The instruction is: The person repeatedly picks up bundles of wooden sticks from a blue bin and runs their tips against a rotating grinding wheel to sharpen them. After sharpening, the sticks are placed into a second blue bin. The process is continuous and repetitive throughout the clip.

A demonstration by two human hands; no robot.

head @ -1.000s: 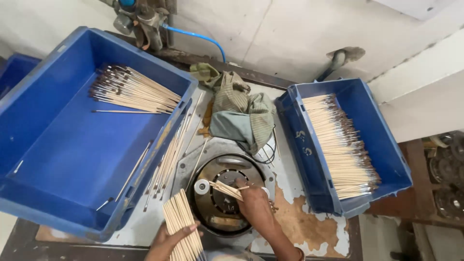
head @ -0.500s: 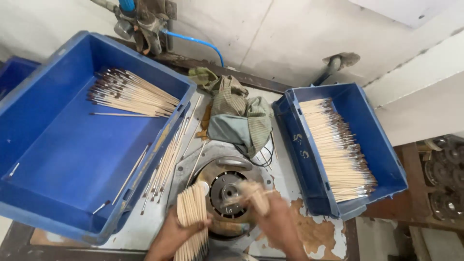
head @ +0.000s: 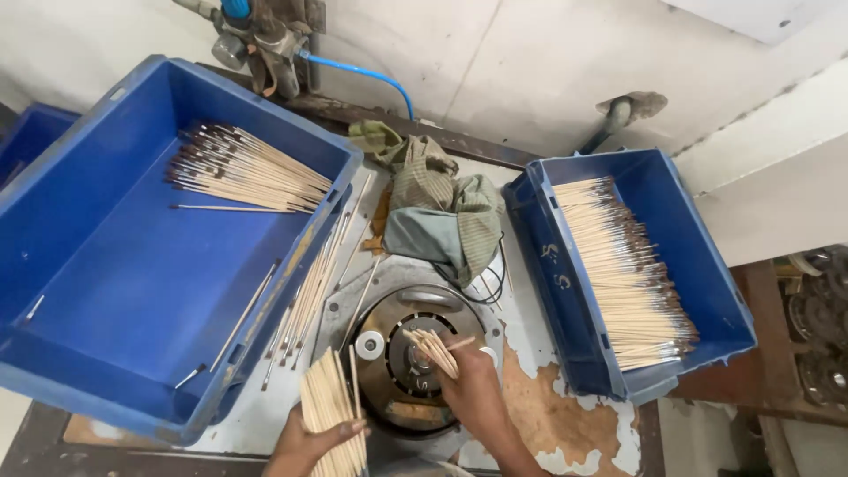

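My left hand (head: 311,442) clamped on a stick bundle (head: 331,411), my right hand (head: 468,375) pinching few sticks (head: 433,347) over the round machine (head: 406,362) just beneath it.

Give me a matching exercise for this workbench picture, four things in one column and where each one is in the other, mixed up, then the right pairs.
Things:
1. Left hand
2. Right hand
3. Big blue bin
4. Crumpled cloth

Places:
A. Lying between the two bins, behind the round machine
B. Over the round machine, holding a few sticks
C. At the bottom edge, holding a thick bundle of sticks
D. On the left, with a pile of brushes in its far corner

Pairs: 1-C, 2-B, 3-D, 4-A
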